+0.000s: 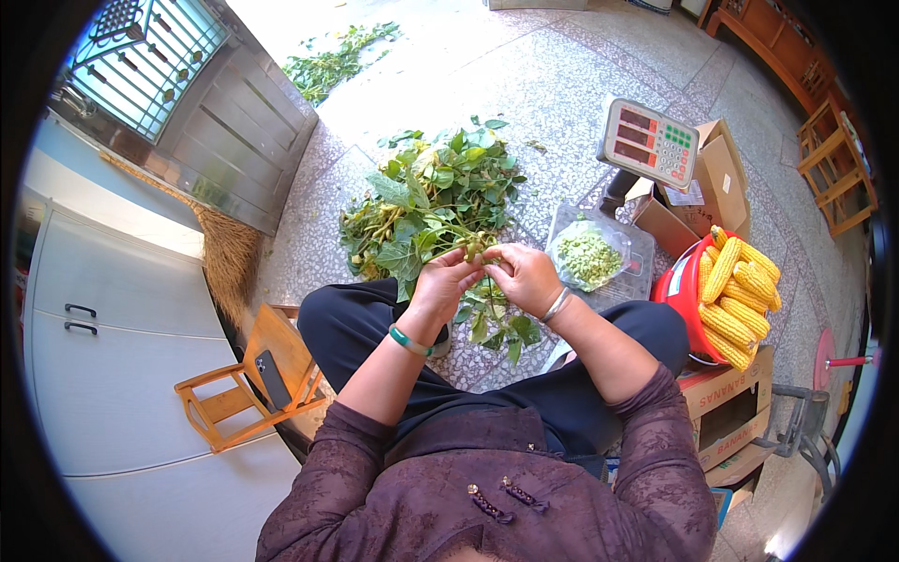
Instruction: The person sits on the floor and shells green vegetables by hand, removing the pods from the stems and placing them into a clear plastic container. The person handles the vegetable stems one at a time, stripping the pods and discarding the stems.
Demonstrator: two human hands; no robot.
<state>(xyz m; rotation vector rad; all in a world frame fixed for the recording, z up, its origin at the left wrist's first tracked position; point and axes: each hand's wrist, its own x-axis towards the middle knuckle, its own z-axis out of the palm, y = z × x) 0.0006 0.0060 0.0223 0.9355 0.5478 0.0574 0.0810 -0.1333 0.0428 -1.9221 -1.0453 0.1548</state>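
Note:
Between my knees, my left hand point(445, 281) and my right hand point(520, 274) meet at a leafy bean plant point(404, 256). My left fingers pinch its stem beside a cluster of green pods point(476, 247). The fingertips of my right hand close on the same cluster; exactly what they pinch is too small to tell. Leaves of a stalk point(513, 330) hang below my hands. Just beyond lies a heap of bean plants point(449, 175) with leaves and pods. To the right, a clear plastic bag of shelled green beans point(588, 257) rests on the platform of a digital scale point(640, 281).
The scale's display point(650, 142) rises on a post before an open cardboard box point(716, 179). At my right, a red bucket point(678, 288) of corn cobs point(737, 281) stands on a banana carton point(727, 393). At left are a wooden chair point(225, 400) bearing a phone point(272, 379) and a straw broom point(228, 246).

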